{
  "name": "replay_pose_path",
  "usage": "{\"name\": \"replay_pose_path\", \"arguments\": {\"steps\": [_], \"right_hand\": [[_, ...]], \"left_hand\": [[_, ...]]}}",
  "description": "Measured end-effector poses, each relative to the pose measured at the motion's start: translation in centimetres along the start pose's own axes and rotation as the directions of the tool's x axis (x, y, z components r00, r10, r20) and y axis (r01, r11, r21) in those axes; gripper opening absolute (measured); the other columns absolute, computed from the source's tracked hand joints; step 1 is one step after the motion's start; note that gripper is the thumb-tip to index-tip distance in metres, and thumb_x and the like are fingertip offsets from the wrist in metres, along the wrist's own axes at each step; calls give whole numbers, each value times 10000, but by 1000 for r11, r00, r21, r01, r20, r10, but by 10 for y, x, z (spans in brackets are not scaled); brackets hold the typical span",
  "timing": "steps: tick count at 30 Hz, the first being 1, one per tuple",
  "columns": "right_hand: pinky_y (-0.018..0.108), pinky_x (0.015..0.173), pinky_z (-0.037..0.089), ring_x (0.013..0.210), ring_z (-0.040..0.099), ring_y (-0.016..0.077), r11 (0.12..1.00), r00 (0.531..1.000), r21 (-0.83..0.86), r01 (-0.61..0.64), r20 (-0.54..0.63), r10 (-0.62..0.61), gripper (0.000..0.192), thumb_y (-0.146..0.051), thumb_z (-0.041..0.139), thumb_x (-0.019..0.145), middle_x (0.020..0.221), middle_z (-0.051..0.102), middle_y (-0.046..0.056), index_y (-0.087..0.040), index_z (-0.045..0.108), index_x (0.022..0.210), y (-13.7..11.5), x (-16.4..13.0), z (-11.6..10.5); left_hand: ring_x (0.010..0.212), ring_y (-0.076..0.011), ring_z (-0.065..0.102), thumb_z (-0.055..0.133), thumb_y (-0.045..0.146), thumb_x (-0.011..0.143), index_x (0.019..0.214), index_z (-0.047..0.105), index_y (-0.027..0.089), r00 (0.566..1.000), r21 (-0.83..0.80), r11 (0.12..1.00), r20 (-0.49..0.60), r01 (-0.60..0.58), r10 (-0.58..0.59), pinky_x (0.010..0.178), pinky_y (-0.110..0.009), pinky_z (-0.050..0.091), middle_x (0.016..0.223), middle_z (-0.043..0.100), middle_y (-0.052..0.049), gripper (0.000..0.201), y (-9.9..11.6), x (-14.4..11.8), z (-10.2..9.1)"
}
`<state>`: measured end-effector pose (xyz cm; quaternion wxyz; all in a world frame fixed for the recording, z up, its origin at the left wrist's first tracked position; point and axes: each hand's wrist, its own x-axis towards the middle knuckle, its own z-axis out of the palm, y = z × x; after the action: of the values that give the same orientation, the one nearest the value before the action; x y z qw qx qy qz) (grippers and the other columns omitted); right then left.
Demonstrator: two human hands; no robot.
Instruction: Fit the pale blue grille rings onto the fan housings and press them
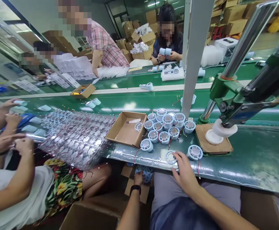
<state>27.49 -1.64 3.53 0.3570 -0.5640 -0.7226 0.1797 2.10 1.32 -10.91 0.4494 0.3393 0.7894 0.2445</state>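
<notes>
Right hand (184, 174) rests palm down at the near edge of the green table (254, 163). Its fingers (178, 157) are spread and loosely extended, tips touching a flat round ring part (170, 157) that lies on the table; nothing is gripped. Just right of the hand sits a round white fan housing (195, 152) with a red wire trailing toward the edge.

Left hand (138, 178) is lowered below the table edge, at a small cardboard box (134, 187) that holds pale blue ring parts (146, 174). The hand is seen from the back, a dark watch on the wrist; how far the fingers are open, and whether they hold a ring, cannot be told.

Behind the right hand, a cluster of similar housings (164, 126) stands on the table, beside an open shallow cardboard tray (126, 129). To the right, a green hand press (235, 102) stands over a wooden board (213, 143), its white head touching a white disc on the board.

At left, a seated co-worker's hands (14, 143) work close together near a heap of shiny metal pieces with red wires (78, 140). Two more people work on the far side of the line among cardboard boxes.
</notes>
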Motion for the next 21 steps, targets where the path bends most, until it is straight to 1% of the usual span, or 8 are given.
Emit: {"name": "replay_pose_path", "arguments": {"steps": [2, 5, 8, 11, 13, 15, 18, 21], "right_hand": [[606, 1030, 499, 1268, 529, 384, 998, 999, -55, -36, -19, 35, 516, -105, 571, 869, 1355, 538, 235, -124, 508, 1382, 1, 4, 11], [633, 1022, 492, 1250, 535, 410, 993, 998, -97, -65, -9, 64, 581, -99, 665, 826, 1332, 572, 217, -158, 528, 1387, 0, 13, 19], [639, 980, 517, 1182, 586, 406, 996, 999, -84, -44, 20, 46, 555, -78, 681, 809, 1244, 638, 210, -147, 560, 1346, 2, 18, 17], [566, 974, 558, 1151, 635, 354, 999, 997, -14, 36, 71, -35, 634, -90, 704, 778, 1243, 666, 188, -148, 509, 1379, 3, 16, 3], [472, 994, 574, 1172, 651, 300, 990, 983, 76, 121, 127, -130, 726, -107, 710, 760, 1279, 667, 159, -174, 443, 1433, 1, 13, -11], [426, 1053, 542, 1260, 619, 269, 953, 950, 209, 219, 179, -257, 774, -99, 673, 778, 1348, 639, 147, -204, 378, 1485, -3, 9, -27], [450, 1146, 456, 1382, 522, 261, 875, 912, 389, 289, 166, -375, 791, -53, 599, 819, 1449, 566, 146, -251, 321, 1532, -12, 1, -49], [442, 1115, 487, 1331, 567, 258, 854, 989, 512, 89, 57, -138, 742, -77, 616, 844, 1446, 556, 151, -271, 359, 1512, -23, -10, -67]], "left_hand": [[826, -165, 683, 627, 344, 981, 1147, 636, 145, 998, -13, 998, -10, 69, -69, 713, -335, 601, 1049, 687, -58, 259, 3, -5, -1], [683, -126, 648, 615, 364, 986, 1013, 653, 135, 998, -67, 997, -50, 37, -40, 635, -286, 567, 881, 680, -14, 233, 13, -21, -12], [613, -127, 606, 618, 447, 958, 885, 647, 145, 984, -160, 981, -153, -113, 89, 621, -283, 531, 724, 635, 18, 312, 29, -50, -31], [664, -182, 620, 663, 631, 817, 855, 674, 160, 947, -246, 926, -220, -286, 234, 658, -313, 533, 689, 640, -11, 473, 52, -93, -42], [680, -201, 636, 661, 689, 772, 982, 704, 151, 936, -319, 880, -142, -350, 321, 637, -317, 541, 777, 692, -55, 579, 74, -123, -38], [666, -188, 646, 646, 645, 825, 1241, 648, 155, 906, -444, 826, 71, -346, 418, 573, -293, 535, 939, 729, -99, 643, 101, -149, -27], [632, -167, 636, 720, 540, 818, 1268, 653, 137, 826, -528, 789, 258, -314, 501, 505, -239, 515, 882, 740, -95, 607, 143, -177, -10], [624, -174, 672, 749, 461, 809, 1139, 730, 136, 825, -492, 772, 171, -402, 539, 545, -228, 555, 725, 729, -52, 464, 172, -195, 1]]}}
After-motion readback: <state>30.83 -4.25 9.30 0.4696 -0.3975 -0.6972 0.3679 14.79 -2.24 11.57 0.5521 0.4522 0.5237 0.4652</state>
